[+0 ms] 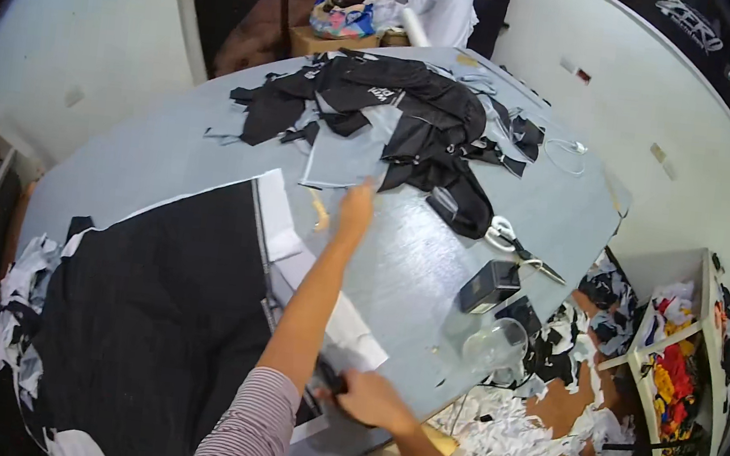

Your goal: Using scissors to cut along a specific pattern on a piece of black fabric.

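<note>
My left hand [357,202] reaches far across the table, its fingers closed at the lower edge of a light grey fabric piece [342,155]. That piece lies against a heap of black garments [437,110]. Close to my body, my right hand [368,399] is closed around a black-handled tool [328,375]; its working end is hidden by my left arm. A large black fabric panel [159,295] lies flat to the left, with white strips [345,320] along its right edge. Beside my left hand lies a small yellow object [321,210].
White-handled scissors [502,234], a black box [490,287] and a clear plastic container [496,347] stand along the table's right side. Fabric scraps [504,433] cover the floor there, near a shelf bin of coloured cloth [675,389]. More scraps [26,297] hang at the left edge.
</note>
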### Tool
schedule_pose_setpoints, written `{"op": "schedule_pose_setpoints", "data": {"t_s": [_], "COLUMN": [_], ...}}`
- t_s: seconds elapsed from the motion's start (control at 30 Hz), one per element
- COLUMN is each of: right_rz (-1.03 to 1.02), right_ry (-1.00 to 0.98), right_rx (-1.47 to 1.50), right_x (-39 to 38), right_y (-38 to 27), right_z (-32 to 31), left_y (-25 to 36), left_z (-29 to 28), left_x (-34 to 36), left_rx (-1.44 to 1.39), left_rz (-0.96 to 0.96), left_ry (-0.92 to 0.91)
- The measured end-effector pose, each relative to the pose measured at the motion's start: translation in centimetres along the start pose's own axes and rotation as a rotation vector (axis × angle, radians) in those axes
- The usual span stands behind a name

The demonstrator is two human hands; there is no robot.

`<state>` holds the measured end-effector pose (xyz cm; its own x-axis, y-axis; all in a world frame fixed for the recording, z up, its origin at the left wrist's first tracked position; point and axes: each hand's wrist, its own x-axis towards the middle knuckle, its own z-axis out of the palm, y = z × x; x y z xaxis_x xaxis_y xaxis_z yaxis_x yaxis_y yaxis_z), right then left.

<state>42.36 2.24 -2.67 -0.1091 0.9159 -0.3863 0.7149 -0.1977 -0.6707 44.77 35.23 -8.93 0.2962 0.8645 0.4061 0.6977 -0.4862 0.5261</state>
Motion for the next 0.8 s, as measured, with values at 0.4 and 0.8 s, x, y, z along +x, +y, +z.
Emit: {"op": "schedule_pose_setpoints", "data": {"t_s": [0.4,0.8], "right_rz": [-0.131,-0.038], "right_ry": [-0.023,0.034], "right_rx": [0.000,-0.021], "right_x": [-0.2,-0.6], "right_y": [-2.7,-3.3], "right_z": [-1.3,-0.9], "left_y": [-6.2,-9.1], "left_z": [-4.0,-14.0], "left_x": [3.9,-1.8], "left_rx": [-0.235,-0.653], "left_rz": [0.058,-0.142], "left_ry": [0.347,-0.183]}}
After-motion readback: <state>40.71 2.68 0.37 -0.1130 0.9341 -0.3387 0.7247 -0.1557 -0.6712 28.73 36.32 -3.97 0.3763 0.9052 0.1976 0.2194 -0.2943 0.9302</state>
